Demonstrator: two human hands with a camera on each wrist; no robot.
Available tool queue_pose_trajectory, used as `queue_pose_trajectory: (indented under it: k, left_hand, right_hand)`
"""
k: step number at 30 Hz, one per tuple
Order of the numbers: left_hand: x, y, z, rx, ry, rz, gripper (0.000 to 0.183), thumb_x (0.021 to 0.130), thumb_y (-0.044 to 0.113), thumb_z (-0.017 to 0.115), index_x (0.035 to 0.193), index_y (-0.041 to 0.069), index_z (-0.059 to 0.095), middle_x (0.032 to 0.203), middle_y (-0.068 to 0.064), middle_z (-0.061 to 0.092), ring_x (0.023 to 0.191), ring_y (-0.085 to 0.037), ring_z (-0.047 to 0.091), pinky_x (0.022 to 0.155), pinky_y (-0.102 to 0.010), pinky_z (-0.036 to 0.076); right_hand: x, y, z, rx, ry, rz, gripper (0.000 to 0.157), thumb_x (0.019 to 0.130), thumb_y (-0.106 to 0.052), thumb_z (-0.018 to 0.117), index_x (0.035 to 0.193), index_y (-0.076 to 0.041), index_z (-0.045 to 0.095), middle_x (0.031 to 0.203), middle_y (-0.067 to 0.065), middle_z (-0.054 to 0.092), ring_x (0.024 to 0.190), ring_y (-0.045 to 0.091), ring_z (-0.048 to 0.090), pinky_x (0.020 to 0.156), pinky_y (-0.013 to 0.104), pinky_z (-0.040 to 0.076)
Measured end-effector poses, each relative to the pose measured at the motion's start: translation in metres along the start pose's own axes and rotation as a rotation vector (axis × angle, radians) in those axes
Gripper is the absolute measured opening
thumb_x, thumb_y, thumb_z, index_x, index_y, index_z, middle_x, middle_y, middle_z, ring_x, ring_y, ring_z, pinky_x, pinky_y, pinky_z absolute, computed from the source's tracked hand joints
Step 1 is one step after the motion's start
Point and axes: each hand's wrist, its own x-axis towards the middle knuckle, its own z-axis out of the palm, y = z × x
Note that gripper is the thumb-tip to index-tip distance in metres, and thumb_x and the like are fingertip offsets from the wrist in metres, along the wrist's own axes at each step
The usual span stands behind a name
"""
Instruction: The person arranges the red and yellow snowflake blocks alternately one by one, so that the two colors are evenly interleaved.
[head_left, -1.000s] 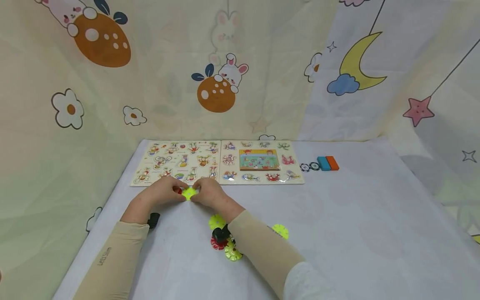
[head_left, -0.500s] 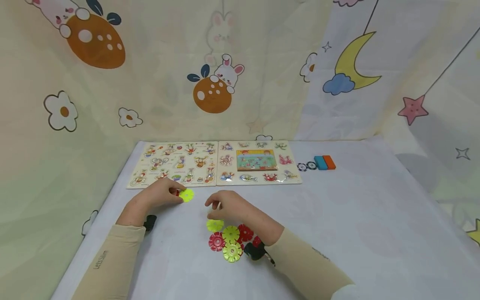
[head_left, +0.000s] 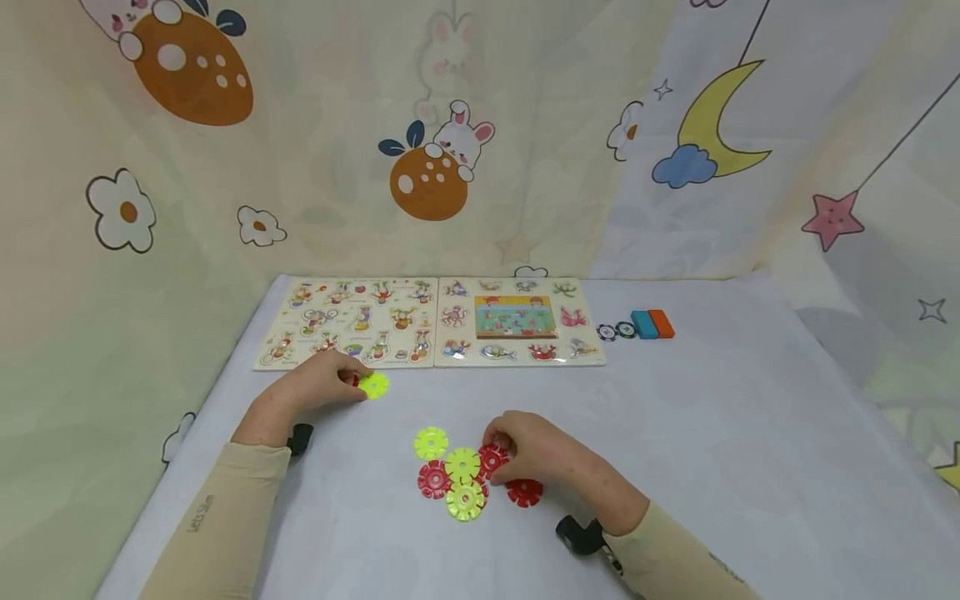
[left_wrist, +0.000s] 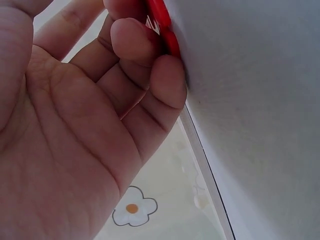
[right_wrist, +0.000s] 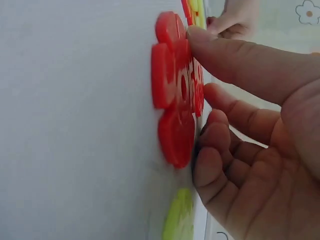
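Over on the left, the left hand (head_left: 318, 390) pinches a red disc (left_wrist: 160, 12), a yellow disc (head_left: 373, 386) sticking out just past its fingertips, now that the other hand has let go there. Between the hands and nearer the person, loose discs (head_left: 465, 502) lie bunched on the table (head_left: 675, 467). At their right edge, the right hand (head_left: 542, 452) has come over with thumb and finger about another red disc (head_left: 492, 458), gripping or merely touching I can't tell, so attention seems to have shifted to the loose pieces.
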Motion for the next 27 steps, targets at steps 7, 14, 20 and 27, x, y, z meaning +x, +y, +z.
queue_pose_trajectory:
  k: [7,14,20,27]
  left_hand:
    - [0.003,-0.003,-0.001,-0.005,-0.010,-0.003,0.041,0.077,0.023,0.079,0.114,0.009,0.068,0.069,-0.004,0.050,0.065,-0.018,0.046,0.059,-0.032,0.036]
    - [0.003,-0.003,-0.001,-0.009,-0.004,0.004,0.041,0.077,0.023,0.079,0.114,0.008,0.068,0.071,-0.004,0.050,0.066,-0.019,0.045,0.059,-0.033,0.035]
    - [0.004,-0.002,0.000,0.005,-0.004,0.004,0.044,0.076,0.027,0.079,0.116,0.012,0.068,0.069,-0.004,0.049,0.065,-0.019,0.045,0.057,-0.032,0.035]
    - [0.001,-0.001,0.002,0.010,-0.004,-0.015,0.043,0.077,0.026,0.079,0.117,0.014,0.068,0.068,-0.003,0.049,0.064,-0.018,0.044,0.057,-0.032,0.034]
  right_hand:
    - [0.003,-0.008,-0.005,-0.005,-0.022,0.048,0.039,0.065,-0.028,0.087,0.091,-0.017,0.060,0.082,-0.003,0.054,0.077,0.015,0.050,0.062,0.027,0.046]
    - [0.004,-0.013,-0.010,0.031,-0.006,0.050,0.031,0.070,-0.022,0.084,0.084,-0.017,0.056,0.076,-0.003,0.054,0.072,0.016,0.052,0.059,0.027,0.047]
    - [0.009,-0.018,-0.031,0.127,0.046,0.037,0.024,0.080,-0.017,0.075,0.099,-0.016,0.061,0.079,0.002,0.056,0.067,0.018,0.054,0.059,0.030,0.046]
    - [0.029,-0.037,-0.042,0.253,0.149,0.052,0.029,0.086,-0.010,0.066,0.114,-0.020,0.062,0.091,0.005,0.056,0.067,0.018,0.062,0.060,0.030,0.051]
